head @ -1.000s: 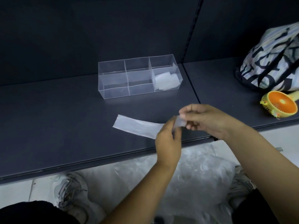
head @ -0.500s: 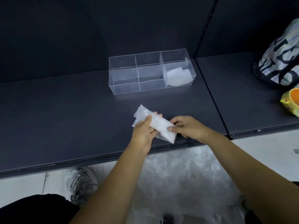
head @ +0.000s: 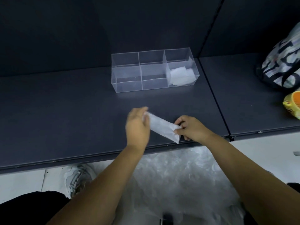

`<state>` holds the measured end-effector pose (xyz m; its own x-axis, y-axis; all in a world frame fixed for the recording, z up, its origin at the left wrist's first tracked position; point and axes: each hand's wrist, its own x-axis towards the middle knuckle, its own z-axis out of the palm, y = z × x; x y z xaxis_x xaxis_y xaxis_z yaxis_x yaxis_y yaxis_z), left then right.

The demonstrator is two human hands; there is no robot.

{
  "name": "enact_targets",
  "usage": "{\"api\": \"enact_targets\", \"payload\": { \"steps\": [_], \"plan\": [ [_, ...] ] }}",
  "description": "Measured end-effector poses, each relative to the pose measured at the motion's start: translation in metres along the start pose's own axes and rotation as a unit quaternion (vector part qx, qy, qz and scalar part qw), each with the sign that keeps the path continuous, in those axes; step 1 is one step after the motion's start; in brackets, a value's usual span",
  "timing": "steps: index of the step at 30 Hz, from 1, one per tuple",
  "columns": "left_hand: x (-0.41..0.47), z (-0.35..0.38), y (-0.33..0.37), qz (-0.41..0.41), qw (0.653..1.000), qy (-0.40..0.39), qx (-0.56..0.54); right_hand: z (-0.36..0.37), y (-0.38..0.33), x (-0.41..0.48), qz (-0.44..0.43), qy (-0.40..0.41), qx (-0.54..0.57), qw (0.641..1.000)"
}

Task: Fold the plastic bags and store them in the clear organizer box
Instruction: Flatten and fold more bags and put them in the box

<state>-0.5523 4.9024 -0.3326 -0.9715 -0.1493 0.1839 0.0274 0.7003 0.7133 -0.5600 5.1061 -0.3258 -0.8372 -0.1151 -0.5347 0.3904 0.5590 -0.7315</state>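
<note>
A folded strip of translucent white plastic bag [head: 162,127] lies slanted near the front edge of the dark shelf [head: 65,111]. My left hand [head: 138,125] holds its far left end; the hand is blurred. My right hand [head: 190,129] pinches the strip's near right end between thumb and fingers. Behind them stands the clear organizer box [head: 126,85] with three compartments in a row. Folded white bags [head: 181,76] lie in its right compartment. The left and middle compartments look empty.
A patterned black-and-white bag [head: 282,62] and a yellow-orange hand fan [head: 293,104] sit on the neighbouring shelf at the right. A heap of loose plastic bags [head: 178,184] lies on the floor below the shelf edge, beside a shoe [head: 79,177].
The long strip lay flat on the shelf one second ago. It is now folded shorter, and my left hand has shifted up to its far left end.
</note>
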Motion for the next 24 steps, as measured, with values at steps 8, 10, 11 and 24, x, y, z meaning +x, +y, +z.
{"api": "enact_targets", "payload": {
  "steps": [8,10,11,24],
  "plan": [
    [-0.058,0.029,0.013,0.141,0.965,-0.213,0.063,-0.005,-0.015,-0.018,0.074,-0.007,0.156,0.985],
    [-0.056,0.027,0.018,0.126,0.976,-0.174,0.037,-0.004,-0.022,-0.025,0.078,-0.018,0.195,0.977],
    [-0.055,0.024,0.020,0.120,0.978,-0.169,0.027,-0.004,-0.026,-0.028,0.064,-0.012,0.185,0.981],
    [-0.013,0.006,0.013,-0.143,0.937,-0.277,-0.159,0.023,-0.016,-0.011,-0.012,0.042,0.133,0.990]
  ]
}}
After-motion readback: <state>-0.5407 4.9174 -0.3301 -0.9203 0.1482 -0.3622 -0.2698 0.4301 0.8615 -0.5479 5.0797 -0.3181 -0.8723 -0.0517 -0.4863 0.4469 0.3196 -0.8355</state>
